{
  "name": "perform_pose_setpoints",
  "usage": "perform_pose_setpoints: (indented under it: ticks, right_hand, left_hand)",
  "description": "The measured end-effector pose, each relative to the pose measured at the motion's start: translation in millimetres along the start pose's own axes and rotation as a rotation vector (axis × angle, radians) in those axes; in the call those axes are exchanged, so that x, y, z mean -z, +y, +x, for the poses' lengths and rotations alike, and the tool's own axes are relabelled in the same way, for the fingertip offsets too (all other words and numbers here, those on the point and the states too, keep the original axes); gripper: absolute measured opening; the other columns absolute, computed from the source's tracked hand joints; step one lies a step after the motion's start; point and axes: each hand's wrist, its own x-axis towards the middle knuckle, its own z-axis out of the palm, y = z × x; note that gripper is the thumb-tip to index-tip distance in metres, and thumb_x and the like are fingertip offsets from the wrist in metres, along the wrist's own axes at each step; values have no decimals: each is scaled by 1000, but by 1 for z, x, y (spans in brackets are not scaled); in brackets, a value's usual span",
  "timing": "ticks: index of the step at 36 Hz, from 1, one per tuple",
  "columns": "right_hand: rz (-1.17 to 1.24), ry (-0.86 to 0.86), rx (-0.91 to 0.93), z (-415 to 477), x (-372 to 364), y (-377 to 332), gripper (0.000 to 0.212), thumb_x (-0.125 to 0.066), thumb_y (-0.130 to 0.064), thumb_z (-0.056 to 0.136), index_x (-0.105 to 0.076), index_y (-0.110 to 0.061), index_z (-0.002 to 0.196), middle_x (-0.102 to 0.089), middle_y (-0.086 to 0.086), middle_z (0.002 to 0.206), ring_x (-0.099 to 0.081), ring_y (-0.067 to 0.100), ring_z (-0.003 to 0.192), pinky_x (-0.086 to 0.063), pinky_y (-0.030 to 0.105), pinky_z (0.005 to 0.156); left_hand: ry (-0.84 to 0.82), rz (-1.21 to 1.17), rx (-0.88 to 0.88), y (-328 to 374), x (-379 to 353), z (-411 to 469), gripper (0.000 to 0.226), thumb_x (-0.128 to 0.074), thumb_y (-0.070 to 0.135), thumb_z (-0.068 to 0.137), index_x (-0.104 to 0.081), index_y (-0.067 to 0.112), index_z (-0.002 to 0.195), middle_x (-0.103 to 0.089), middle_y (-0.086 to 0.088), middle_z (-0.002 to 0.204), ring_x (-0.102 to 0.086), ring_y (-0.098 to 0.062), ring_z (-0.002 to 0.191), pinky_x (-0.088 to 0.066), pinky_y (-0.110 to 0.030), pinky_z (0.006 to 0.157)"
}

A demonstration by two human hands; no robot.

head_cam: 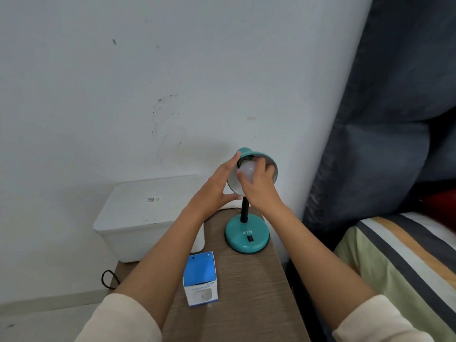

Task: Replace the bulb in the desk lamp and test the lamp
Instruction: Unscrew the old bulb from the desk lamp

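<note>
Nearest the viewer, below and between both forearms, a blue-and-white bulb box (200, 280) stands upright on the wooden table (246, 292). Just below the right hand (259, 191), the teal lamp base (246, 236) sits on the table, its black neck (244, 209) rising between the two wrists. The right hand has its fingers closed around the white bulb (246, 172), which sits inside the mouth of the teal lamp shade (274, 166). The left hand (214, 191) is spread open, its palm and fingers braced against the shade's left rim. To the left of the left hand stands a white lidded bin (145, 215).
</note>
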Motion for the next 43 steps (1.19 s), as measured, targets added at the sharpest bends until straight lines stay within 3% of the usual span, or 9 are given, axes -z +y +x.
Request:
perform_pose_setpoints:
  ticks: [5, 11, 17, 22, 27, 32, 37, 40, 43]
  right_hand:
    - [-34, 5, 54, -6, 0, 6, 64, -54, -1, 80, -27, -16, 136, -25, 14, 133, -28, 34, 131, -35, 34, 103]
    - [90, 18, -42, -7, -4, 3, 65, -53, -32, 91, -17, -13, 142, -26, 15, 138, -32, 29, 128, -33, 30, 96]
    - [45, 35, -59, -3, -3, 4, 64, -65, -20, 83, -30, -9, 135, -32, 16, 137, -38, 31, 126, -38, 38, 104]
    - [-40, 86, -46, -4, -4, 9, 64, -67, -28, 83, -34, -5, 133, -43, 17, 134, -46, 31, 121, -42, 31, 90]
    - [-244, 61, 84, -5, 4, 9, 59, -66, -27, 81, -39, -11, 131, -44, 15, 127, -51, 32, 111, -38, 28, 79]
    - [-195, 24, 130, -4, 7, 10, 60, -69, -4, 75, -49, -19, 129, -38, 11, 129, -45, 29, 119, -42, 31, 95]
    - [-370, 34, 211, -6, 2, 11, 62, -56, 11, 73, -52, -23, 125, -32, 9, 138, -32, 33, 122, -41, 33, 92]
    - [-450, 22, 257, -8, 1, 13, 59, -56, 7, 76, -48, -23, 126, -30, 10, 139, -32, 34, 120, -45, 36, 91]
    - [-343, 0, 234, -9, 1, 15, 48, -56, -14, 87, -42, -22, 132, -29, 15, 136, -29, 34, 124, -40, 38, 100]
  left_hand:
    - [6, 10, 0, 0, 1, 1, 100, -74, 21, 79, -3, 51, 142, -32, 18, 139, -37, -2, 128, -37, -29, 107]
    - [-12, 9, -15, 0, -1, 1, 99, -73, 20, 80, -1, 50, 140, -29, 16, 141, -37, -6, 131, -36, -29, 109]
    - [-4, 21, -1, -3, 0, 1, 101, -74, 20, 79, -1, 49, 143, -33, 15, 138, -39, -4, 128, -38, -29, 108]
    - [0, 7, 13, -3, 0, 1, 98, -73, 22, 80, -2, 49, 143, -34, 13, 139, -38, -4, 128, -37, -29, 108]
    - [-14, 12, 13, -2, 3, -1, 99, -73, 21, 80, -1, 55, 140, -33, 19, 136, -38, 0, 125, -36, -25, 107]
    - [-17, 3, 15, 1, 3, 0, 99, -73, 20, 80, -2, 54, 140, -32, 21, 136, -38, 1, 125, -37, -24, 106]
    - [-15, -14, 20, 2, 2, -1, 100, -74, 19, 79, -3, 54, 140, -34, 19, 136, -40, -1, 124, -38, -26, 106]
    - [-14, -19, 32, 2, 2, -2, 99, -73, 19, 79, -3, 52, 140, -34, 17, 135, -41, -2, 124, -38, -25, 105]
    - [-15, -36, 28, 3, 3, -3, 96, -73, 19, 80, -5, 48, 141, -34, 17, 136, -40, -1, 124, -36, -22, 106]
